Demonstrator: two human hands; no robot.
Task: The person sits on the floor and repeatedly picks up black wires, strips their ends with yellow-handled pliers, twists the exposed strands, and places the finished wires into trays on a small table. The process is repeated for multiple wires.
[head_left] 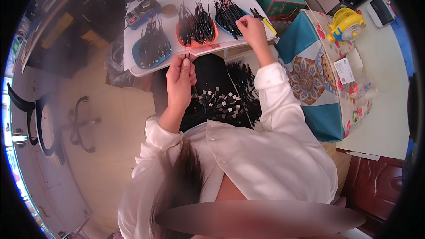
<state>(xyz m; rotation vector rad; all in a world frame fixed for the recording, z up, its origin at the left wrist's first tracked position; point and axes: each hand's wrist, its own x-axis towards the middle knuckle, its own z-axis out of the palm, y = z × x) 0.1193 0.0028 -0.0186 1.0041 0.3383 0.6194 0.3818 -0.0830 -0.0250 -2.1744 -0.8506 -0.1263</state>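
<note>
My left hand [180, 74] is closed on a thin black cable [187, 55], whose split wire ends point up at the table's front edge. My right hand [251, 30] is pinched beside the right blue tray [226, 32]; whatever its fingertips hold is too small to make out. Thin black pieces [228, 14], some with reddish tips, fill that tray. Similar pieces lie in an orange tray [210, 41] in the middle and a blue tray [138, 55] at left. Below my hands, black cables with silver-and-white plugs [221, 102] are heaped on dark cloth.
Yellow-handled pliers [268, 24] lie right of the trays. A blue device [144, 14] sits at the table's back left. Farther right are a green box [280, 1], a patterned cloth [307, 79] and a small yellow fan [346, 24]. A chair base [82, 124] stands on the floor at left.
</note>
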